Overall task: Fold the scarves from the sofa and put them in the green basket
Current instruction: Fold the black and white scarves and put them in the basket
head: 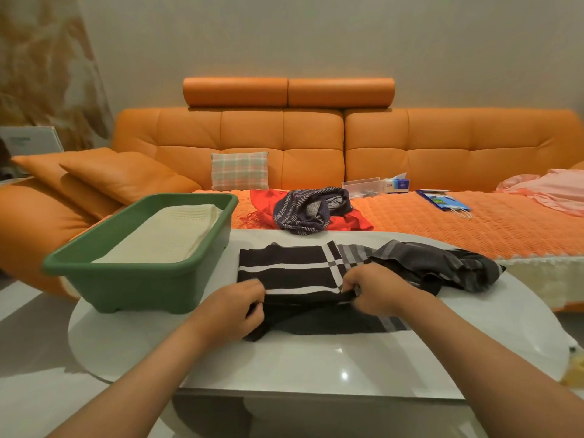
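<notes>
A black scarf with white stripes and grey ends [294,273] lies partly folded on the white table [316,365]. My left hand [235,306] pinches its near left edge. My right hand [373,287] pinches the fold at the near right; the scarf's grey end is bunched beyond it. The green basket [126,279] stands on the table's left side with a folded cream scarf [167,235] inside. On the sofa seat [474,229] a navy striped scarf [308,208] lies heaped on a red scarf [350,221].
A plaid cushion [239,170] leans on the orange sofa back. A clear box [361,186], a tissue box [396,184], a blue bag [444,200] and pink cloth [550,192] lie on the seat. Orange pillows [120,175] sit behind the basket.
</notes>
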Demonstrator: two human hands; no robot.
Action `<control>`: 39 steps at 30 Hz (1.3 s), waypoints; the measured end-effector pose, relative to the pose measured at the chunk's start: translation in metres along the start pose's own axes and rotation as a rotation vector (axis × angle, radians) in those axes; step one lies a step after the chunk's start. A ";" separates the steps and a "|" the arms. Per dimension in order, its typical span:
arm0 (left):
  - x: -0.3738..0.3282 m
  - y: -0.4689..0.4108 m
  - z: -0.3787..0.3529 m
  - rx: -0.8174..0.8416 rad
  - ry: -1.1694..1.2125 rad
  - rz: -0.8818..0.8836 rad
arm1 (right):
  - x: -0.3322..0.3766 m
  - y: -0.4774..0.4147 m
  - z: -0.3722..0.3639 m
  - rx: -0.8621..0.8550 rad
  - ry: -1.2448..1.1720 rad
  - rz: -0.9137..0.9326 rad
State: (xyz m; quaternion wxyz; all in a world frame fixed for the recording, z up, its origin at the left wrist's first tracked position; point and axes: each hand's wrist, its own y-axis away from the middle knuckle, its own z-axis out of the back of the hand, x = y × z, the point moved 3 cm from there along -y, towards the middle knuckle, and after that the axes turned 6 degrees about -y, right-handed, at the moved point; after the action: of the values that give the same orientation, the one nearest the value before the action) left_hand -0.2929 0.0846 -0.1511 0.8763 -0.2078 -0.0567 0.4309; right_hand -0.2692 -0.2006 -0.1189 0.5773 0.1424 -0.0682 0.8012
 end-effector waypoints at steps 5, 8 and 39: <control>0.004 0.006 -0.004 0.101 0.116 0.129 | -0.002 0.003 -0.015 0.201 0.041 -0.022; 0.006 0.008 -0.008 0.197 0.122 0.139 | 0.001 0.003 -0.014 0.177 0.014 0.007; -0.073 -0.111 -0.037 0.166 -0.125 0.280 | -0.074 -0.004 0.014 -0.434 -0.039 -0.219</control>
State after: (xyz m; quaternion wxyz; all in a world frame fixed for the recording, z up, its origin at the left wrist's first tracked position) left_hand -0.2463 -0.0441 -0.1331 0.8165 -0.1132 -0.0459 0.5643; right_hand -0.2416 -0.2704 -0.1291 0.6762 0.0370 -0.2339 0.6976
